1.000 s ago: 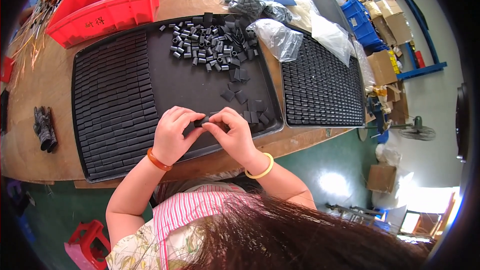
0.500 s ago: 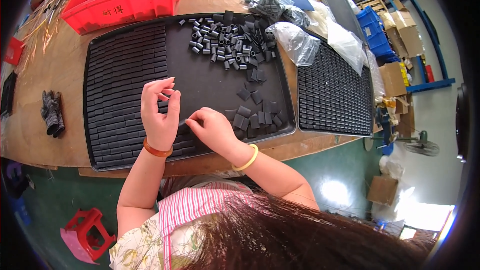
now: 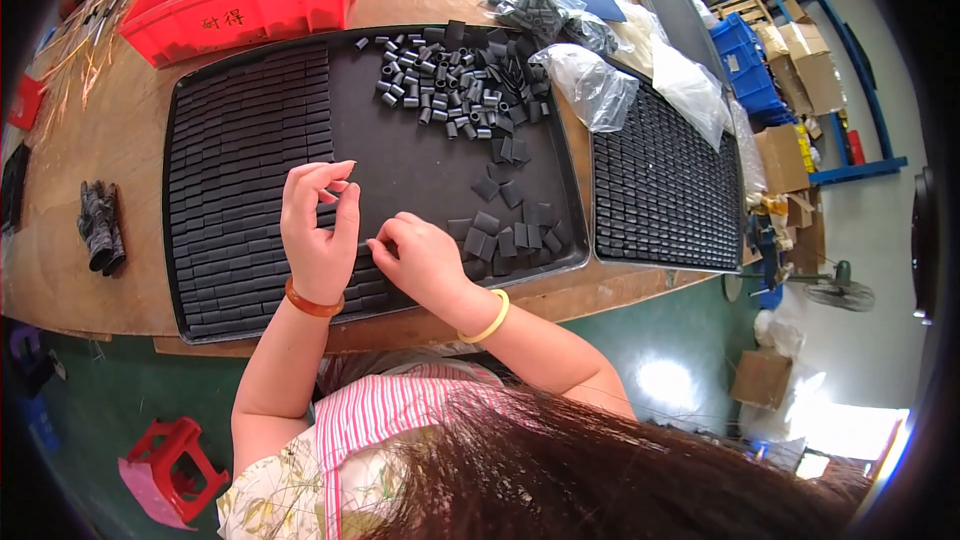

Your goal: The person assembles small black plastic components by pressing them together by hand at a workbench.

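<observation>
A large black tray (image 3: 390, 150) lies before me on the wooden table, its left part filled with tight rows of short black tubes (image 3: 245, 140). My left hand (image 3: 318, 230) is over the right edge of these rows, its fingers curled toward the thumb in a pinch; whatever is between the tips is too small and dark to name. Lower and to the right, my right hand (image 3: 420, 260) is closed, thumb against fingers, just above the tray, and what it grips is hidden. Loose black tubes (image 3: 440, 80) are heaped at the tray's far side, and flat black pieces (image 3: 490, 230) lie scattered right of my right hand.
Behind the tray stands a red bin (image 3: 240, 0). A second black tray (image 3: 660, 180) with packed rows sits at the right, partly under clear plastic bags (image 3: 590, 90). Dark gloves (image 3: 102, 225) lie on the left of the table. A red stool (image 3: 175, 470) stands on the floor.
My right hand has shifted very slightly to the left. The left hand stays almost in place, its fingertips a touch lower. The tubes and flat pieces look unchanged.
</observation>
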The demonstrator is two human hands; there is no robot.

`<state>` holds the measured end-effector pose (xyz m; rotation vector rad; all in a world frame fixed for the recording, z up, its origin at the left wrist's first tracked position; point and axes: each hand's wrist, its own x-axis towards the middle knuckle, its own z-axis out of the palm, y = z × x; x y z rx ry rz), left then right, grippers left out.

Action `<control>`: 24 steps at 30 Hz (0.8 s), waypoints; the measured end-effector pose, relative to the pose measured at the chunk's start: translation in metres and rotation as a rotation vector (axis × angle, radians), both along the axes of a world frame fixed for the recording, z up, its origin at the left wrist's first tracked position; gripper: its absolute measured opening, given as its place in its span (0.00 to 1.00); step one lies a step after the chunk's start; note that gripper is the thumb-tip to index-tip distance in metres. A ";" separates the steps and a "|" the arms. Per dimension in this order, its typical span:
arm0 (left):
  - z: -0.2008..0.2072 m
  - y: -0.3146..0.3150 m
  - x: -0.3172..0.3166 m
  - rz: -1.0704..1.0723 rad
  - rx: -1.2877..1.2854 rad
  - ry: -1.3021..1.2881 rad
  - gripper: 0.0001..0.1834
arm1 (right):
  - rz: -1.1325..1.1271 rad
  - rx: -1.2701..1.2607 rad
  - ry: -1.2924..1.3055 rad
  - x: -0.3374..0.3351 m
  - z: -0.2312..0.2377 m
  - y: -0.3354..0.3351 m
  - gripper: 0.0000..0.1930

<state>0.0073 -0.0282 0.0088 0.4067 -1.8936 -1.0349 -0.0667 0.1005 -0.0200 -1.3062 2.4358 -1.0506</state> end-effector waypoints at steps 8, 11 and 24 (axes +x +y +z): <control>-0.001 0.000 0.000 0.008 -0.007 -0.020 0.12 | 0.030 0.034 -0.146 -0.003 0.011 0.002 0.07; 0.000 0.001 0.000 0.004 0.014 -0.017 0.12 | 0.097 -0.021 -0.134 -0.007 0.010 0.008 0.07; 0.000 0.002 0.000 -0.006 -0.012 -0.024 0.09 | 0.164 0.096 -0.090 0.010 0.020 0.031 0.07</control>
